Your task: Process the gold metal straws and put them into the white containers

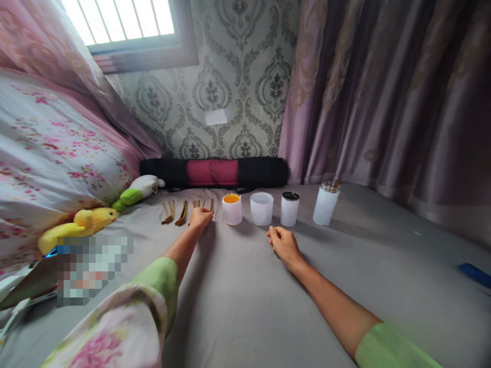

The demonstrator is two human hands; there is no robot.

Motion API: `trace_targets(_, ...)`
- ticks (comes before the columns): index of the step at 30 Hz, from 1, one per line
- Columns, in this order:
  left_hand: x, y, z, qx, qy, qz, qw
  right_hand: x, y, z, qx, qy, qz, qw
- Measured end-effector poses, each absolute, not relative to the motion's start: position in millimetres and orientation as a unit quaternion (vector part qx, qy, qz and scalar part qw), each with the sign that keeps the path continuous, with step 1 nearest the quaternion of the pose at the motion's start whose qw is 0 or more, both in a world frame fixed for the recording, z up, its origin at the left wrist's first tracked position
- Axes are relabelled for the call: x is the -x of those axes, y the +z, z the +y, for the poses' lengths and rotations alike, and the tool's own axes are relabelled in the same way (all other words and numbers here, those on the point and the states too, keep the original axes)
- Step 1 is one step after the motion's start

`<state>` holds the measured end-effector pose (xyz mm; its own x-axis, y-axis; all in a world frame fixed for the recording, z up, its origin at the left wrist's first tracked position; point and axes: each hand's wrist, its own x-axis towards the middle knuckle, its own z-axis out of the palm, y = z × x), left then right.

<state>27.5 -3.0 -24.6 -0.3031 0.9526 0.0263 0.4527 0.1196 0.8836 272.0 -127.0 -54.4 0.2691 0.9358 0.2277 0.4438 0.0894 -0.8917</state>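
My left hand (201,218) is closed low over a row of thin gold-brown sticks with wider near ends, like small spoons; its fingers hide part of them. One bunch (181,213) and another bunch (168,213) lie to its left, and a single stick (212,205) shows just beyond its fingertips. My right hand (283,244) is loosely curled above the sheet, with nothing visible in it. In front of it stand a white-wrapped cup with an orange inside (232,212), an open whitish cup (261,210) and a white-wrapped can with a dark inside (289,210).
A taller white-wrapped can (326,207) holding sticks stands tilted at the right. Behind lies a black and red rolled bag (213,173) against the wall. Plush toys (82,225) and a blurred-out object (92,271) are at the left, a blue object (475,274) far right.
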Motion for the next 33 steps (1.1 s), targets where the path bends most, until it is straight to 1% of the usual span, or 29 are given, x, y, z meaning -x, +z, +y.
trace_targets(7,-38,-28,-10,-0.422,0.496,0.622,0.436,-272,-55,-126,0.624,0.248,-0.550,0.497)
trace_targets(12,-43,-30,-16,-0.367,0.520,0.588,0.499,-273,-58,-125,0.619,0.252,-0.549,0.502)
trace_targets(23,-52,-31,-28,-0.303,0.549,0.527,0.573,-273,-58,-125,0.619,0.252,-0.551,0.500)
trace_targets(33,-57,-30,-43,-0.286,0.547,0.494,0.613,-272,-54,-127,0.616,0.253,-0.549,0.505)
